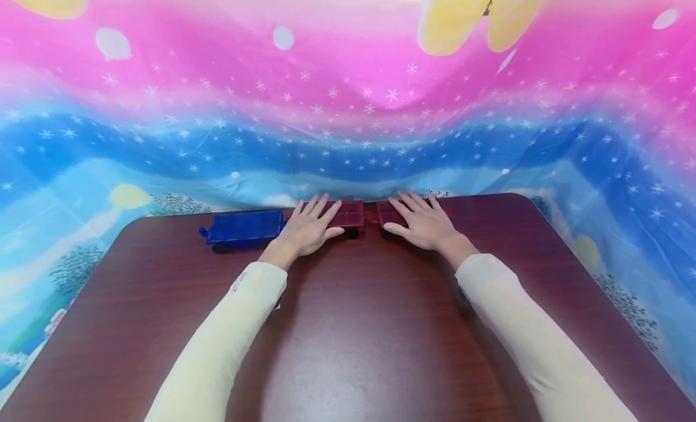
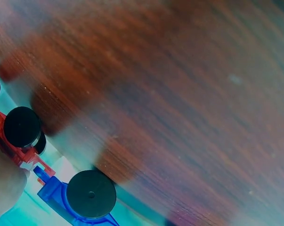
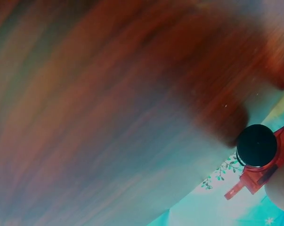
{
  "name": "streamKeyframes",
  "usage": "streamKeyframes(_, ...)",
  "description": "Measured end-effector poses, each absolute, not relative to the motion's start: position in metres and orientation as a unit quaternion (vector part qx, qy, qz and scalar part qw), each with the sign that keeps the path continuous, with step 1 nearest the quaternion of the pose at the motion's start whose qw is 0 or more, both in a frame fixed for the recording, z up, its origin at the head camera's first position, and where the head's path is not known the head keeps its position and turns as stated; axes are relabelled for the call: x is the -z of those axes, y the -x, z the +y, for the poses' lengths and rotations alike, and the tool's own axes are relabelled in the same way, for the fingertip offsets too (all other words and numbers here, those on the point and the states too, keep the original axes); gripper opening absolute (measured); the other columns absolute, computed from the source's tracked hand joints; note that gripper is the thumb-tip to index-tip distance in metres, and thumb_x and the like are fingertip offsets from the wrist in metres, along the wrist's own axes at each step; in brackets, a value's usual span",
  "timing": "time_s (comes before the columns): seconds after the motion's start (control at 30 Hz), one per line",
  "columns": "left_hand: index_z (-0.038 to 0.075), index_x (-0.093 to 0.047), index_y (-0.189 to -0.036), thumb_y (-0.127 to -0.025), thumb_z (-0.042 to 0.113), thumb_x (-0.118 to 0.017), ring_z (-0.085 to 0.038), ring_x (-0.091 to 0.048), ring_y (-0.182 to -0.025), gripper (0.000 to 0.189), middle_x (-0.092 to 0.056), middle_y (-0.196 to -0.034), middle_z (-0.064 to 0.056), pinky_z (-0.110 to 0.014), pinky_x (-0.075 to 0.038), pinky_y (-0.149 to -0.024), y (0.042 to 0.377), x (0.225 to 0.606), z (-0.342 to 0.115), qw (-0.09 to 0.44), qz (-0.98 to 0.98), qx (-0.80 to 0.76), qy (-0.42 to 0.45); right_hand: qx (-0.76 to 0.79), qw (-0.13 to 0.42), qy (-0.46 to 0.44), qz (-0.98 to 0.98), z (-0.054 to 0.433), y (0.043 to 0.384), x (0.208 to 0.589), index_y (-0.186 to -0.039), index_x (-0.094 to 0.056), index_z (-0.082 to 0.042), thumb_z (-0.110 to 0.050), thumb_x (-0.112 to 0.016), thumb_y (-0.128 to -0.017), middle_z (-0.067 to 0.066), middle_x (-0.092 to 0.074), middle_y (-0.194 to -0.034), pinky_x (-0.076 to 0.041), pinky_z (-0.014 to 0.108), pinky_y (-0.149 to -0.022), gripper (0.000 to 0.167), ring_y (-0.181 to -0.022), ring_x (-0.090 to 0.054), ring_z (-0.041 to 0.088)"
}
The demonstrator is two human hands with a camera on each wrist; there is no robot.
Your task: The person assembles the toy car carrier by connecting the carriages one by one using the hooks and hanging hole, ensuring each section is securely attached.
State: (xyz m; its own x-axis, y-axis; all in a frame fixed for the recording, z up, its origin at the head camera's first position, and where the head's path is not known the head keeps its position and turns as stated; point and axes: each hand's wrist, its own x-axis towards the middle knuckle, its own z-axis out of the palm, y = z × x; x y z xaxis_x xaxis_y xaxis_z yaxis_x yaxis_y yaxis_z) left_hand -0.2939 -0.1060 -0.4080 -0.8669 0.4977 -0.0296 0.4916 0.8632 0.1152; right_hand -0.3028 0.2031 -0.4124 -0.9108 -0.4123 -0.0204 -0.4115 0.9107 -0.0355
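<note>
Three toy train wagons stand in a row along the far table edge: a blue wagon (image 1: 244,227) at the left and two red ones. My left hand (image 1: 309,228) lies palm down on the middle red wagon (image 1: 352,213), fingers straight and spread. My right hand (image 1: 426,225) rests the same way on the right red wagon (image 1: 388,213). In the left wrist view, a blue hook (image 2: 41,174) meets the red wagon's end; whether they are latched cannot be told. A red coupling tab (image 3: 235,190) sticks out from the right wagon in the right wrist view. My hands cover much of both red wagons.
The dark brown wooden table (image 1: 348,325) has rounded far corners. A printed cloth (image 1: 348,126) in pink and blue hangs close behind the wagons and around the sides. Black wheels, such as this wheel (image 2: 91,194), stand near the table edge.
</note>
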Motion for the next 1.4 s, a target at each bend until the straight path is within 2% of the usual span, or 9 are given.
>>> streamKeyframes(0.5,0.024,-0.009,-0.165,-0.105,0.061,-0.030,-0.033,-0.001,-0.156,0.073,-0.005,-0.170,-0.012,-0.054,-0.001,-0.123,0.291,0.404,-0.103,0.045,0.970,-0.025,-0.239,0.019,0.013,0.217,0.976,0.201,0.301,0.410,-0.165,-0.017,-0.022,-0.079,-0.022,-0.096,0.009,-0.012,-0.170,0.001,0.059,-0.121,0.089,-0.156,-0.005,0.031)
streamKeyframes(0.77,0.024,-0.011,-0.165,-0.104,0.064,-0.034,-0.036,-0.003,-0.155,0.077,-0.008,-0.170,-0.013,-0.055,-0.005,-0.123,0.289,0.405,-0.109,0.032,0.969,-0.018,-0.244,0.009,0.011,0.215,0.977,0.207,0.301,0.410,-0.165,-0.017,-0.023,-0.080,-0.021,-0.095,0.008,-0.012,-0.170,0.003,0.060,-0.121,0.091,-0.156,-0.003,0.030)
streamKeyframes(1.1,0.022,-0.016,-0.165,-0.103,0.065,-0.035,-0.037,-0.004,-0.155,0.078,-0.012,-0.169,-0.013,-0.057,-0.004,-0.122,0.283,0.402,-0.121,0.016,0.973,-0.044,-0.225,0.012,-0.009,0.221,0.975,0.205,0.296,0.407,-0.164,-0.021,-0.021,-0.077,-0.023,-0.098,0.009,-0.016,-0.169,-0.001,0.060,-0.121,0.087,-0.156,-0.006,0.031)
streamKeyframes(1.4,0.023,-0.014,-0.165,-0.102,0.066,-0.034,-0.038,-0.003,-0.155,0.078,-0.012,-0.169,-0.013,-0.059,-0.001,-0.121,0.278,0.402,-0.138,-0.001,0.981,-0.054,-0.187,0.030,-0.019,0.224,0.974,0.193,0.293,0.400,-0.164,-0.024,-0.020,-0.076,-0.023,-0.098,0.010,-0.019,-0.168,-0.002,0.062,-0.120,0.087,-0.156,-0.007,0.032)
